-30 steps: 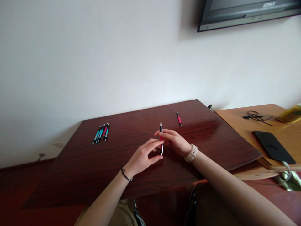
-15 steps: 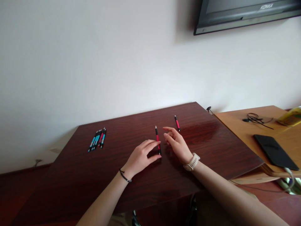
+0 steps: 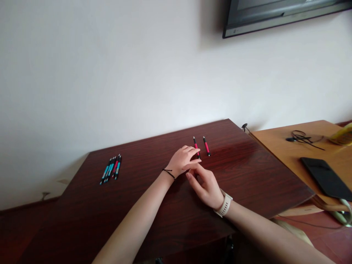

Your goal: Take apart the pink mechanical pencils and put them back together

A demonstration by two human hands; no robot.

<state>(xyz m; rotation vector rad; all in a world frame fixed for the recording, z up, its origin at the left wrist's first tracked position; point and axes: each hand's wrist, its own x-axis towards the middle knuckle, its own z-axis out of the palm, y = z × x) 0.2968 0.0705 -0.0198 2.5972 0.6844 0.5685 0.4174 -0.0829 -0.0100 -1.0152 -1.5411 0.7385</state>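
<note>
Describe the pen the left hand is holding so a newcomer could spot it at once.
On the dark red-brown table, look toward the far edge, right of centre. Two red-and-black pens lie side by side there; the held pen is the left one, its near end under the left hand, while the other red pen lies untouched.

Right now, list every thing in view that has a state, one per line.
left hand: fingers pinching a red pen
red pen: held, tip end pointing away
second red pen: lying flat, untouched
right hand: open, holding nothing
pen bundle: lying flat together
phone: screen dark
</note>
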